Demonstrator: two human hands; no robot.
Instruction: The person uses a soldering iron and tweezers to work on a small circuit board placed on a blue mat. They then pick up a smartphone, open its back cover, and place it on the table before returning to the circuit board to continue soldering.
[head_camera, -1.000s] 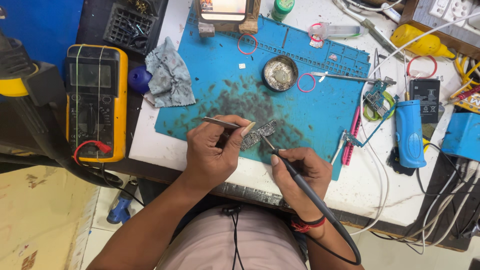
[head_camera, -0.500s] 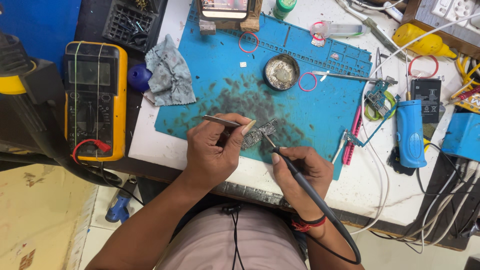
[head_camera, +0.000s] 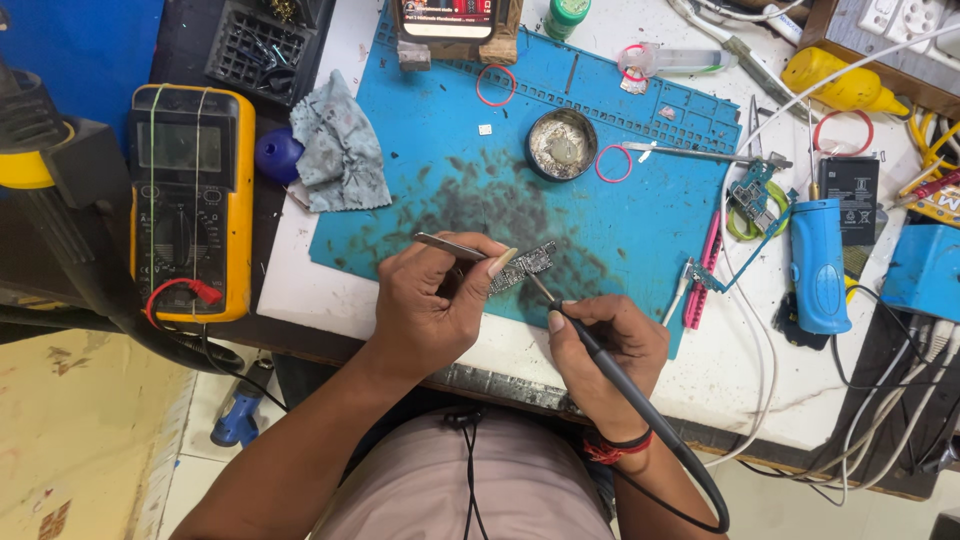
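Head view: left hand (head_camera: 425, 305) pinches tweezers (head_camera: 447, 246); right hand (head_camera: 605, 350) clasps soldering iron (head_camera: 600, 355).

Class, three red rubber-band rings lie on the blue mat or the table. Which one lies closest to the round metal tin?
The ring just right of the round metal tin, almost touching it. The ring near the mat's top edge and the ring beside the yellow tool lie farther off.

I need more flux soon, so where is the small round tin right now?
In the head view, the round tin sits on the upper middle of the blue mat, beyond both hands, between two pink rubber rings.
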